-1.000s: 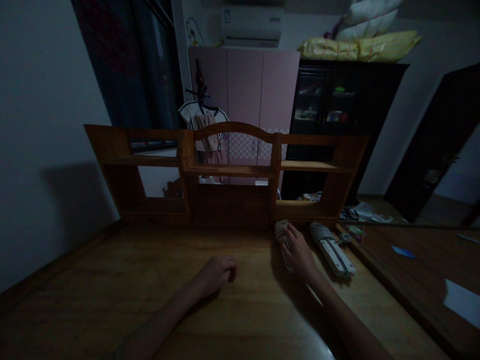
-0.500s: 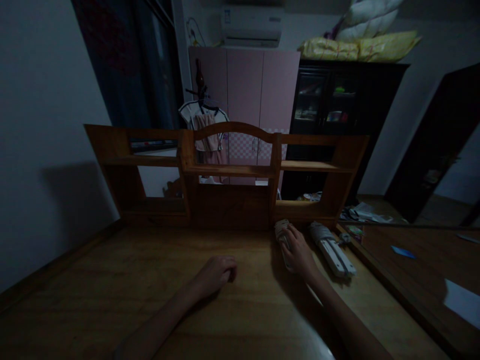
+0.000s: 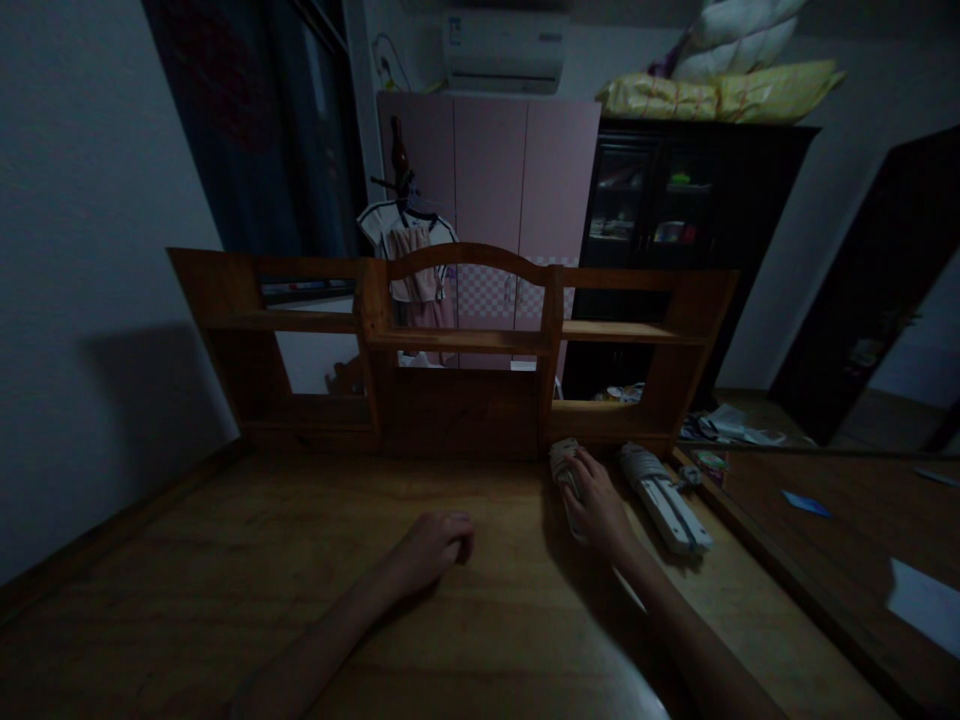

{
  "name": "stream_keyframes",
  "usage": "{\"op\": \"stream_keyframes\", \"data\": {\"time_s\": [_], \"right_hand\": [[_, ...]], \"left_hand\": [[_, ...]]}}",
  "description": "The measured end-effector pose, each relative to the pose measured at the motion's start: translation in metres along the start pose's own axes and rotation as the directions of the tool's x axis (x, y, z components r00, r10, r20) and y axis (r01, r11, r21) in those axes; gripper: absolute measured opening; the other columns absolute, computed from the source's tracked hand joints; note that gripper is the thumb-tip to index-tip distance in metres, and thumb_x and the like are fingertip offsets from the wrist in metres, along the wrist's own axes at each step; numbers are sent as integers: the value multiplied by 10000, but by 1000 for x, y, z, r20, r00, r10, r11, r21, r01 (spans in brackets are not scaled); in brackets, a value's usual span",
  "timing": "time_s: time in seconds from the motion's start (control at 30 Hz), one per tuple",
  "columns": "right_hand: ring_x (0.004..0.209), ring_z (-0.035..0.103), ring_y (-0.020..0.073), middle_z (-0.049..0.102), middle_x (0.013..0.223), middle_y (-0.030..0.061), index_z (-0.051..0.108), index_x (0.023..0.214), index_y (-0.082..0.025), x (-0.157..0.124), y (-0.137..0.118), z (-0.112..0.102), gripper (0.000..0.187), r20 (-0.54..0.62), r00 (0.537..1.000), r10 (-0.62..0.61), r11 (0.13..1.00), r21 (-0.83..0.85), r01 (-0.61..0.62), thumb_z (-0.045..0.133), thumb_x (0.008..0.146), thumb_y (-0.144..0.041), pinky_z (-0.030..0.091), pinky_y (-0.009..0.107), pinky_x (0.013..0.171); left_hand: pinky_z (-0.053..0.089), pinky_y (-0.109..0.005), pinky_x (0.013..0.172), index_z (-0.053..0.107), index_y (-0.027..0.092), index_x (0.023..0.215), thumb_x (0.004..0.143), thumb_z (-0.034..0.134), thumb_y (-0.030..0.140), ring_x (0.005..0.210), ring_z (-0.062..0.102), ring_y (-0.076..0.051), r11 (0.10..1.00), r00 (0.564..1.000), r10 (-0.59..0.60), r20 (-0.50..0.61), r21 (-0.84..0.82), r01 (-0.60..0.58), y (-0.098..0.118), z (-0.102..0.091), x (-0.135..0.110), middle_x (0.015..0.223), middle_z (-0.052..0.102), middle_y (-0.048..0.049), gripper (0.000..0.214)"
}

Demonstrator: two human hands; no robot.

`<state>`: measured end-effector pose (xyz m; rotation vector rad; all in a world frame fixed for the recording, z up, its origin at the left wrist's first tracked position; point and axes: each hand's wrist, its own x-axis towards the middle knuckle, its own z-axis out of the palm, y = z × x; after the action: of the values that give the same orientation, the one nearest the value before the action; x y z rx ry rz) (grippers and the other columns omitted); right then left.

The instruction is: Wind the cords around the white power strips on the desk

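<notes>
My right hand (image 3: 598,500) grips a white power strip (image 3: 561,460) with its cord wound round one end; the palm and fingers cover much of it. Just right of that hand lies a second power strip (image 3: 675,518), also pale, with a grey cord wrapped about its far end. Its plug (image 3: 688,476) sits beside it near the desk edge. Left of centre, my left hand (image 3: 435,550) rests on the wooden desk (image 3: 300,540), its fingers curled inward and no object visible in them.
A wooden shelf unit (image 3: 457,342) stands along the desk's back edge. To the right, past a raised edge, a lower brown surface carries a blue card (image 3: 806,503) and a white sheet (image 3: 926,605). A wall (image 3: 97,400) borders the desk on the left.
</notes>
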<state>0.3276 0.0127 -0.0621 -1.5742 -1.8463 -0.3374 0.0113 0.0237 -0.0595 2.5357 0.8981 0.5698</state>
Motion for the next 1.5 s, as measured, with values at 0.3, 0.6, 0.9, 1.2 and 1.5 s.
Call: {"op": "stream_keyframes", "data": {"time_s": [0.3,0.6,0.9,1.2,1.5], "right_hand": [[1284,393,287,406,1407,143,487,1287,-170,0,-3,-5,429,1,1000,1,1000,11,-1,463,874,-281,388,451,1028],[1283,392,289,419,1395,154,493,1282,-158,0,-1,-2,425,16,1000,3,1000,-17,-3,457,874,-269,399,458,1016],[1284,395,285,419,1397,147,497,1275,-169,0,-7,-9,418,15,1000,9,1000,-3,-9,469,867,-257,386,460,1028],[1277,399,282,419,1396,133,500,1275,-189,0,-5,-6,425,13,1000,14,1000,19,-15,470,857,-261,393,450,1018],[1283,392,275,419,1391,141,497,1273,-166,0,-7,-6,426,16,1000,7,1000,26,-8,475,856,-254,379,434,1038]], "left_hand": [[369,-220,680,612,177,677,692,402,34,723,571,-131,1000,1000,-4,0,-2,4,1,1,-1,747,618,-6,254],[371,-218,681,611,178,672,684,404,32,710,565,-127,1000,1000,-3,0,-2,3,-1,2,0,740,616,-6,254],[378,-218,689,619,178,675,677,401,31,720,568,-134,1000,1000,-12,5,-1,12,1,0,0,743,622,-10,263],[380,-227,687,619,176,682,678,396,25,721,569,-140,1000,1000,-15,9,4,15,5,-2,-1,745,626,-12,268],[384,-226,693,622,174,684,690,400,27,728,575,-141,1000,1000,-14,16,14,13,4,-2,-1,752,627,-14,267]]}}
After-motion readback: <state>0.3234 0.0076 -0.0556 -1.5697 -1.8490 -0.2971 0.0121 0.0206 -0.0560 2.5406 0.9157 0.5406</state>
